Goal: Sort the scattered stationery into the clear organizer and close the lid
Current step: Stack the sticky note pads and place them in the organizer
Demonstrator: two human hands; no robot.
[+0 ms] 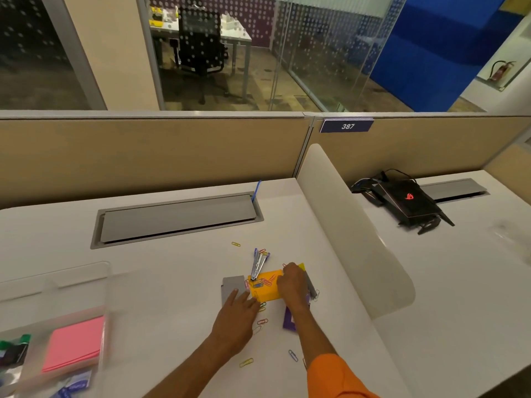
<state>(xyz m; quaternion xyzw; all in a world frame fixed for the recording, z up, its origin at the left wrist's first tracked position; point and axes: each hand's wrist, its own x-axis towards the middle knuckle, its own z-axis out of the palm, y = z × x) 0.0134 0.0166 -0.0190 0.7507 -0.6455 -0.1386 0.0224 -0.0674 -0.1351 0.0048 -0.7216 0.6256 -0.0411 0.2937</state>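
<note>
An orange sticky-note pad [265, 291] lies on the white desk with coloured paper clips [263, 282] on top. My left hand [237, 314] reaches to its left edge, fingers straight, touching a grey pad [231, 285] and the orange pad. My right hand [291, 285] is curled over the orange pad's right end. A blue stapler [258, 264] lies just behind the pad. A purple item [288, 321] and a grey pen [311, 287] are partly hidden under my right hand. The clear organizer [57, 326] stands open at the lower left with a pink pad [76, 343] inside.
Loose paper clips lie around the pile, one [235, 244] farther back and several [293, 354] near my forearms. A grey cable hatch [178, 219] is set in the desk behind. A curved white divider [353, 234] bounds the right side, with a black device [408, 201] beyond it.
</note>
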